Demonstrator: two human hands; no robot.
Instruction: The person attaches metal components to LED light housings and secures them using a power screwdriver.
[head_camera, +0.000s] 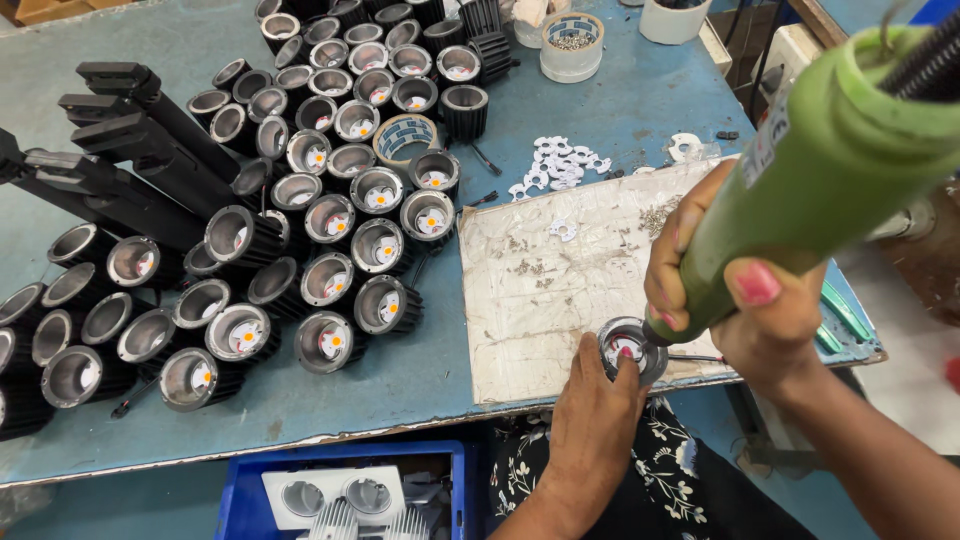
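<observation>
One round lamp housing sits at the near edge of a worn, scratched white work mat, its black ribbed body ringed by a shiny metal reflector with a pale LED disc at the bottom. The left hand comes up from below and curls its fingers against the housing's near side, thumb and forefinger pinching the rim to steady it. The right hand is wrapped tightly around a smooth green electric screwdriver, fingers closed with pink-painted nails showing, and the tool slants down from the upper right so that its dark tip sits inside the housing's mouth. A coiled black cable runs off the screwdriver's top end. On the mat lie metal shavings and one small white plastic ring, and just beyond its far edge a loose heap of white plastic rings rests on the blue tabletop. Left of the mat, dozens of matching black finned lamp housings lie packed together, many showing orange-centred LED chips. Long black track adapters are stacked at the far left. Two rolls of tape sit among and behind the housings, and a blue crate holding white and finned parts stands below the table edge.
</observation>
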